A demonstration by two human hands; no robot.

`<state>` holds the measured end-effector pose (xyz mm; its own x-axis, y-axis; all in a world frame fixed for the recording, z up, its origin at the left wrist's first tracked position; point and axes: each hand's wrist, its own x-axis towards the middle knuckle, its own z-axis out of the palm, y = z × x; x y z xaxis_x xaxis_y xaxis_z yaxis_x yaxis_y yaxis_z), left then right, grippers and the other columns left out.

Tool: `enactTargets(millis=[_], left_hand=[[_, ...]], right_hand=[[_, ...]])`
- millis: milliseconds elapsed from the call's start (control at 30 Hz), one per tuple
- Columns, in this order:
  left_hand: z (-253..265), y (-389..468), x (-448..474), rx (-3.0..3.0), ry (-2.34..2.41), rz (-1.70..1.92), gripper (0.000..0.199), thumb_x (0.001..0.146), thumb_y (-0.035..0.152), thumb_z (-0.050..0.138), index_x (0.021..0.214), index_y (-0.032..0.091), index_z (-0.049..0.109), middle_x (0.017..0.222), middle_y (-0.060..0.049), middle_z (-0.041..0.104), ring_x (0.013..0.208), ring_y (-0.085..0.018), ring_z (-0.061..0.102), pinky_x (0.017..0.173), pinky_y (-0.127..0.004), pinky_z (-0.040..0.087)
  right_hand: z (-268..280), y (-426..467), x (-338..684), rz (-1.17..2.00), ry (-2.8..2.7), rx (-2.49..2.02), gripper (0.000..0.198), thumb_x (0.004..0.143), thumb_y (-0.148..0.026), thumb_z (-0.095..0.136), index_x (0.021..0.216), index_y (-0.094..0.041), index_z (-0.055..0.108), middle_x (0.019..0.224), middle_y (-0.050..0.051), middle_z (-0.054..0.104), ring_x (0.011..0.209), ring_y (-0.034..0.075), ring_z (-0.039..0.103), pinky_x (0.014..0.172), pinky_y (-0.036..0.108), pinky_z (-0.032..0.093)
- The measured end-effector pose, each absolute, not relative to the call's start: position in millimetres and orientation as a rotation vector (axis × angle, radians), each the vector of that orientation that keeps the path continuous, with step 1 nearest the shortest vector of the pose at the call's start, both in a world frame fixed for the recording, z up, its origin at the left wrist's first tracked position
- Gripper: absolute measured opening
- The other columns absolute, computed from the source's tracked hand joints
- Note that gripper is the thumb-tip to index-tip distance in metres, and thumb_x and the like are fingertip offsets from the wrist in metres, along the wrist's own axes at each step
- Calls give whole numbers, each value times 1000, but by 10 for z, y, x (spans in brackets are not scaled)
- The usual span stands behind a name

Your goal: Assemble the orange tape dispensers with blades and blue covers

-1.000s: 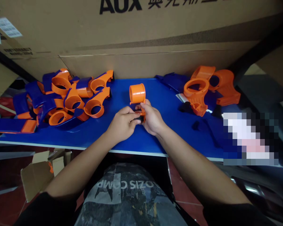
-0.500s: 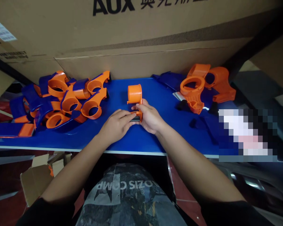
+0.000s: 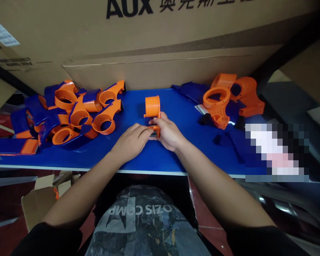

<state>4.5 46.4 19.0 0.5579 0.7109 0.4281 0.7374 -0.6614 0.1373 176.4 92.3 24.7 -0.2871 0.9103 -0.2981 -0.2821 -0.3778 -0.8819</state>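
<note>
An orange plastic tape dispenser part [image 3: 152, 105] with a round hub stands over the middle of the table. My right hand [image 3: 171, 134] is closed around its narrow right side. My left hand [image 3: 132, 141] pinches at the dispenser's near end, where a small dark strip [image 3: 153, 134] shows between the fingers. The left fingertips hide part of that strip, so I cannot tell whether it sits fully inside the orange frame. To the left lies a heap of orange and blue tape dispensers [image 3: 79, 114]. Loose orange dispenser parts [image 3: 216, 97] lie to the right.
A blue table top [image 3: 133, 161] with a pale front edge carries everything. Dark blue parts [image 3: 190, 89] and small black pieces [image 3: 206, 119] lie right of centre. A large cardboard box [image 3: 149, 39] stands behind. An open carton [image 3: 40, 199] is below at left.
My left fingers have shifted slightly over the dark strip, covering more of it. My right hand still holds the orange dispenser part in nearly the same place. The camera view has shifted a little.
</note>
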Motion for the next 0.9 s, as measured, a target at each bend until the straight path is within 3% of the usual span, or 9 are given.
enactTargets(millis=[900], left_hand=[[178,483,-16,-2641,-1151,-675,28,106,25,52,128,17,66,123,-11,72,106,-24,65,93,-40,55]], right_hand=[[237,905,1744,1765,-943,-1081,26,85,-34,62,109,-31,51,99,-1,56,70,13,57,55,29,58]])
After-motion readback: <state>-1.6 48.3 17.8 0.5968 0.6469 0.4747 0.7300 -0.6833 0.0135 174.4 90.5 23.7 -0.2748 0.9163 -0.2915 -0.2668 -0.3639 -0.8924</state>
